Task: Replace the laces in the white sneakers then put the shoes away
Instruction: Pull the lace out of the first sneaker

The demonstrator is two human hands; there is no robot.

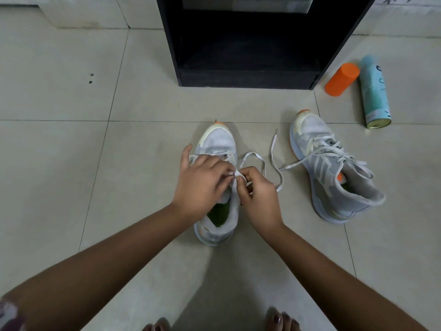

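A white sneaker (218,142) with a green insole stands on the tiled floor in front of me, toe pointing away. Both hands work over its tongue. My left hand (200,185) covers the eyelets and pinches the white lace (274,158) at the shoe's middle. My right hand (259,197) pinches the same lace just to the right of it. The lace loops off to the right across the floor. A second white sneaker (331,168), laced, stands to the right, angled with its toe away.
A black open shelf unit (248,44) stands straight ahead on the floor. An orange bottle (342,79) and a teal spray can (373,91) lie to its right. My toes (281,321) show at the bottom edge. A low white ledge (71,15) runs along the far left.
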